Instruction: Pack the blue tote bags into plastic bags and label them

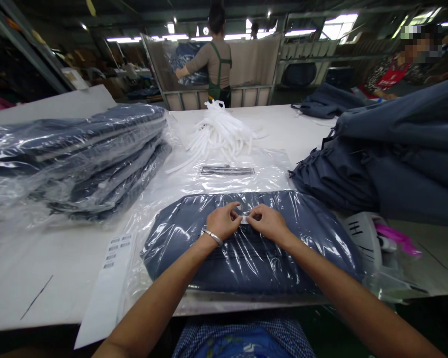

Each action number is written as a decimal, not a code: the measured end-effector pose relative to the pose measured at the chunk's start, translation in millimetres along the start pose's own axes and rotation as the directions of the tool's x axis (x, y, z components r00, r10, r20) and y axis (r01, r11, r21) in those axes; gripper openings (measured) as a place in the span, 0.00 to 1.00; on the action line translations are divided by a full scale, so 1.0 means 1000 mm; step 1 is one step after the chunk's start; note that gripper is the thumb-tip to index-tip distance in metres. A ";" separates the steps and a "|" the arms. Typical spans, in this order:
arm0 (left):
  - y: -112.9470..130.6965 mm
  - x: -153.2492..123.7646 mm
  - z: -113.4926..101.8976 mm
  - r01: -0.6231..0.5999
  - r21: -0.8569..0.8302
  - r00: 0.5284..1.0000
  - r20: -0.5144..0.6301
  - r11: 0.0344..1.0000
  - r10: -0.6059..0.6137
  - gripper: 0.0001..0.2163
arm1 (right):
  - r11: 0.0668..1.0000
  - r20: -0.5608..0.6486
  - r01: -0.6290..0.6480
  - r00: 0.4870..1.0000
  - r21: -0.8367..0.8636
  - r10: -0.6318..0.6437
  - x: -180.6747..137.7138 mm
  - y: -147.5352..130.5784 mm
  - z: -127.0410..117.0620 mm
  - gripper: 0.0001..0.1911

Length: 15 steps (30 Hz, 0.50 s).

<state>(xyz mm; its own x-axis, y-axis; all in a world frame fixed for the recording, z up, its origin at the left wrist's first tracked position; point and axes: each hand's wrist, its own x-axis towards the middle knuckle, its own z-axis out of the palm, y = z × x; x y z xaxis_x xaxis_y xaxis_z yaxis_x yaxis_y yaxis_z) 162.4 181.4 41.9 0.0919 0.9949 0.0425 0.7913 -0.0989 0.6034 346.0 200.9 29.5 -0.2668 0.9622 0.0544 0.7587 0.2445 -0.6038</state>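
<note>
Above the table (18,293), I log remotely: left hand (224,222) and right hand (268,222), both pinching 1 white sticker (244,219). Beneath them, lying flat: 1 clear bag (254,271) of folded navy fabric (186,248); I judge it soft, slippery, fairly light, best lifted from both ends. Farther left: stacked clear bags (115,144), navy fabric inside.

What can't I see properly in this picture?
All in the head view:
- Small white piece between the left hand and right hand: too small to tell if it has writing; fingertips may cover its ends.
- Barcodes on the paper: too small to read.
- Black-framed print on the plastic: too small and blurred.
- Blue cloth pile: cut off by the right edge.
</note>
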 end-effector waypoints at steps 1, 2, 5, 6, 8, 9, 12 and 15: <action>0.000 0.000 0.000 -0.002 0.017 1.000 0.003 1.000 0.002 0.21 | 1.000 -0.005 0.003 1.000 -0.012 -0.003 0.000 0.000 0.001 0.08; 0.000 -0.001 0.001 -0.003 0.033 1.000 0.006 0.999 0.003 0.21 | 1.000 -0.011 0.007 1.000 -0.023 -0.007 -0.001 0.000 0.002 0.08; -0.001 -0.001 0.002 -0.007 0.070 1.000 0.015 0.998 0.006 0.20 | 0.999 -0.008 0.019 1.000 -0.043 -0.020 -0.002 0.000 0.005 0.08; -0.001 -0.001 0.003 -0.008 0.079 1.000 0.017 0.997 0.006 0.20 | 0.999 -0.003 0.018 1.000 -0.048 -0.018 -0.002 -0.001 0.005 0.08; -0.002 -0.001 0.005 -0.006 0.094 1.000 0.020 0.996 0.004 0.20 | 0.998 0.005 0.010 1.000 -0.063 -0.010 -0.002 -0.001 0.006 0.09; -0.002 -0.001 0.005 -0.004 0.100 1.000 0.021 0.995 0.002 0.20 | 0.997 0.005 0.005 1.000 -0.071 -0.005 -0.001 -0.001 0.007 0.09; -0.002 0.000 0.007 0.004 0.115 1.000 0.025 0.993 -0.007 0.20 | 0.996 0.008 -0.003 1.000 -0.089 0.003 -0.001 -0.002 0.008 0.09; -0.003 0.001 0.008 0.013 0.126 0.999 0.029 0.992 -0.016 0.20 | 0.994 0.010 -0.018 1.000 -0.107 0.019 0.000 -0.002 0.009 0.09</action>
<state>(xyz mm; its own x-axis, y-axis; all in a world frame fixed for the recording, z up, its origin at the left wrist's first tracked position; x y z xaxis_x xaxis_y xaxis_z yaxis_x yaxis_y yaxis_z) 165.0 182.3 33.9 0.0962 0.9953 0.0097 0.8625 -0.0883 0.4983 339.3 198.9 23.1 -0.2581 0.9655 0.0347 0.8225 0.2384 -0.5164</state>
